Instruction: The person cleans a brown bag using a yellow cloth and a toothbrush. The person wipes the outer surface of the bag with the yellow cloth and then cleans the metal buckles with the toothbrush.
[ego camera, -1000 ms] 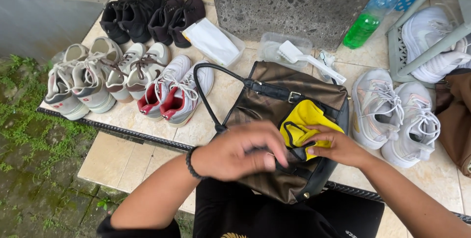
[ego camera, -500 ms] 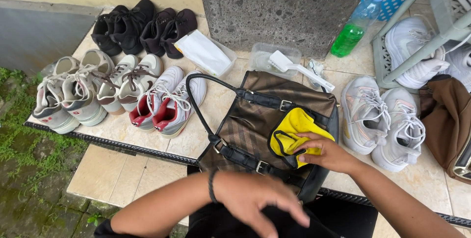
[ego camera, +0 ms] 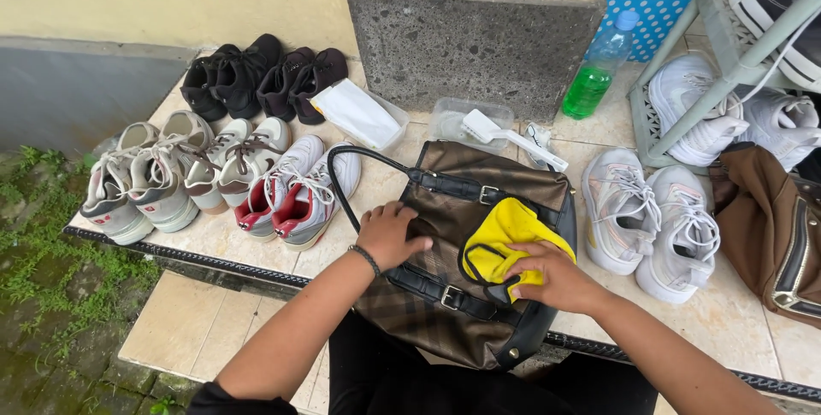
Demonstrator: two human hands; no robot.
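Two hands (both curled) on bag [ego camera: 445,295]

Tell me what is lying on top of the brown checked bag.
On the brown checked bag lie a yellow cloth, pressed down by the right hand, and the left hand, resting flat on the upper part. The bag surface under the cloth and hands is covered.

I see the bag [ego camera: 445,270] at the tile edge in the middle | cloth [ego camera: 505,240] on the bag | left hand [ego camera: 389,234] on the bag's left part | right hand [ego camera: 556,276] on the cloth | sneaker pairs [ego camera: 214,176] left of the bag, one pair [ego camera: 650,218] right | bottle [ego camera: 599,69] and brush [ego camera: 509,135] behind the bag.
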